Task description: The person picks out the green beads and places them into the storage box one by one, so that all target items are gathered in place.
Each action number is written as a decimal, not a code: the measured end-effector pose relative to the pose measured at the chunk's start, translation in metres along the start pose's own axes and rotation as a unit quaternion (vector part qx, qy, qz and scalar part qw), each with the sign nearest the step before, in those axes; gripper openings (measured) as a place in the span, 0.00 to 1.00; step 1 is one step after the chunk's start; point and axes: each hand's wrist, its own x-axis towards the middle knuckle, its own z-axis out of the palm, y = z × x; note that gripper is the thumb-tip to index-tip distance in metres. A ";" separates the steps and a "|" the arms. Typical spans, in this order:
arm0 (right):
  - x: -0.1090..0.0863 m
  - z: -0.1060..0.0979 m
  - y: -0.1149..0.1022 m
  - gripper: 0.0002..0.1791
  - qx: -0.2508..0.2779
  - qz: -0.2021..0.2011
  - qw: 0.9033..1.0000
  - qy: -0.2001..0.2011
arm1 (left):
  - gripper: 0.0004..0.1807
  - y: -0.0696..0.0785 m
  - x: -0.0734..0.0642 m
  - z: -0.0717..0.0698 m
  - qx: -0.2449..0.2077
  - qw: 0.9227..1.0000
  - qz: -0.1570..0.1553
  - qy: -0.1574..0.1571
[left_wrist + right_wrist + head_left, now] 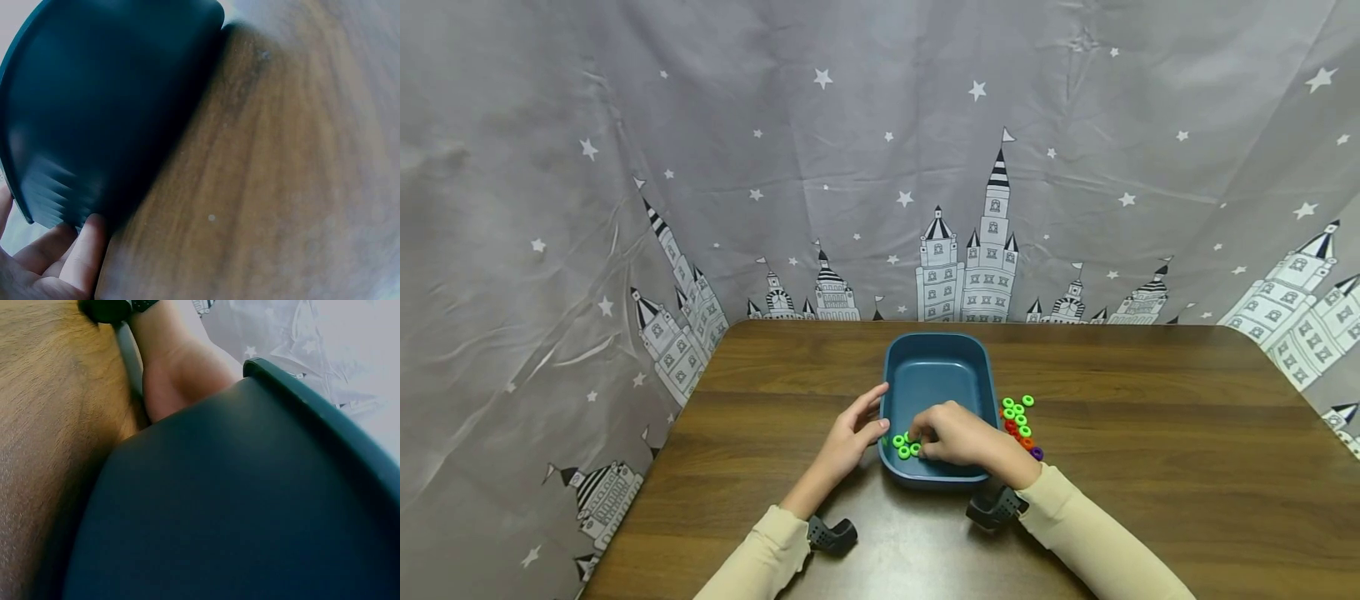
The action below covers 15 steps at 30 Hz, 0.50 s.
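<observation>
A dark blue-green plastic tray (940, 481) stands on the table, with several small bright green rings (904, 452) in its near left corner. My right hand (958, 433) is inside the tray, fingers bent down at these rings. Whether the fingertips pinch a ring is hidden; in the right wrist view the tray wall (206, 506) covers them. My left hand (847, 440) touches the tray's left side with extended fingers. In the left wrist view its thumb (87, 253) lies against the outer wall (106, 112).
Right of the tray, a loose cluster of rings lies on the wooden table (1150, 442): several green rings (1022, 420), red rings (1011, 427), an orange ring (1027, 443) and a purple ring (1037, 453). A grey curtain (850, 167) with castles and stars hangs behind.
</observation>
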 end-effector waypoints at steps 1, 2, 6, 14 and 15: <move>0.000 0.000 0.000 0.08 0.001 0.001 1.000 0.000 | 0.32 0.000 0.000 0.000 -0.001 1.000 0.000 -0.001; 0.000 0.000 0.001 0.08 0.002 0.001 1.000 0.000 | 0.32 0.000 0.000 0.000 0.000 1.000 -0.001 -0.001; 0.000 0.001 0.001 0.07 0.001 0.002 1.000 0.000 | 0.32 0.001 0.000 0.000 -0.002 1.000 -0.001 -0.003; 0.001 0.000 0.000 0.07 0.003 0.003 1.000 0.000 | 0.32 0.002 0.000 0.000 0.000 1.000 0.002 -0.003; 0.000 0.000 0.000 0.07 0.005 0.004 1.000 0.000 | 0.32 0.002 0.000 0.000 0.001 1.000 0.002 -0.002</move>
